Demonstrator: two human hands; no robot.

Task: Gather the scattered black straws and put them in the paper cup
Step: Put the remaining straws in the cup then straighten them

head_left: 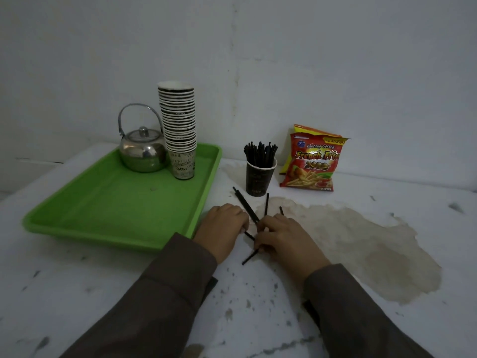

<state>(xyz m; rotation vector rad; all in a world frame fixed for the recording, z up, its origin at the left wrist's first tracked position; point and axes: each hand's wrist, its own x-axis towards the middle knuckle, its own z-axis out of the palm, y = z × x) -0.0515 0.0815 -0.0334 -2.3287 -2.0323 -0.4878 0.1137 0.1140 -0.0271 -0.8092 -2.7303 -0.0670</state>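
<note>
White, chipped and stained, the tabletop (361, 319) meets a plain pale wall; a wide brownish stain (361, 244) spreads at 3 o'clock from the hands. Both hands lie palm-down among the loose black straws (245, 205), thin, matte, rigid-looking sticks fanned out crosswise on the surface. The left hand (222, 228) rests with fingers curled together, its fingertips touching a short straw piece; whether it grips anything I cannot tell. The right hand (286, 237) has its fingers pinched around several straws, whose ends jut out toward 12 o'clock and toward 7 o'clock below the palm. At 12 o'clock from the hands, near the straw tips, stands the dark paper cup (259, 178), upright, already packed with a bristling bunch of black straws. At 10 o'clock a glossy green plastic tray (116, 210) carries a round, shiny steel teapot (143, 151) and a tall stack of printed paper cups (179, 130). At 1 o'clock leans a crinkly red and yellow French fries snack bag (313, 161).
</note>
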